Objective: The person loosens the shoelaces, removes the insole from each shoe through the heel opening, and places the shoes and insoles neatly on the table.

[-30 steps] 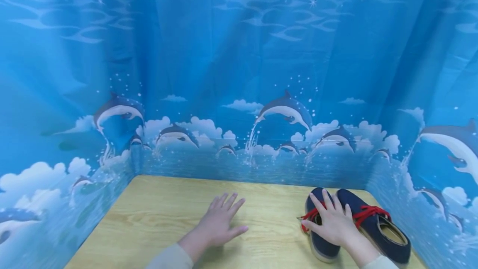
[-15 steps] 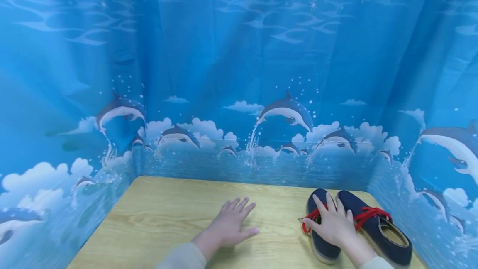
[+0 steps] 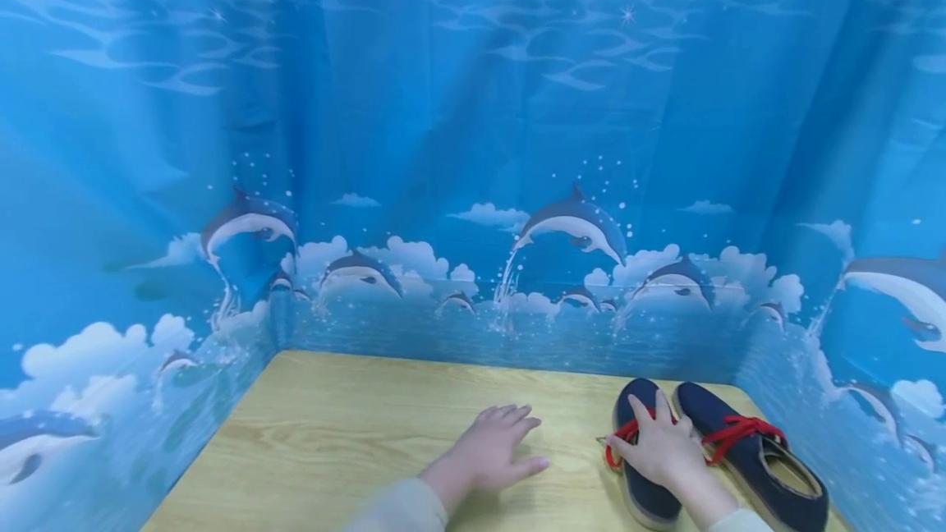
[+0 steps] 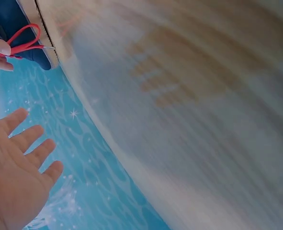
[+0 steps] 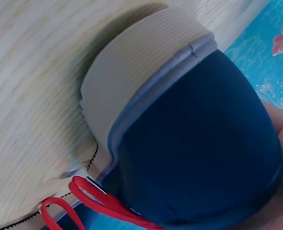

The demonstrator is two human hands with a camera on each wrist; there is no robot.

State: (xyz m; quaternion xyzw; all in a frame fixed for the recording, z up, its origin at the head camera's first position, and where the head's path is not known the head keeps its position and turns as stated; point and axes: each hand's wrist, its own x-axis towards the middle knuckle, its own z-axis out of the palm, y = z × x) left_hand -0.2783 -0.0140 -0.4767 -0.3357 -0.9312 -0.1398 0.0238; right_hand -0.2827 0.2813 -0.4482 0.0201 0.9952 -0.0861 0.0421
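A pair of navy shoes with red laces lies on the right of the wooden table. My right hand is over the left shoe, its fingers spread across the laced top and its thumb beside the laces. In the right wrist view, that shoe's navy heel and pale ribbed sole fill the middle, with part of the hand behind. The right shoe stands alongside, its red bow in sight. My left hand hovers over the table, fingers extended, palm facing sideways, holding nothing.
The pale wood-grain table runs back to a blue curtain printed with dolphins and clouds. The curtain also rises along both sides. The right shoe lies close to the table's right edge.
My left hand has moved rightward toward the shoes. My right hand's fingers have drawn in slightly over the left shoe. Both shoes remain in place, while the head view has shifted a little.
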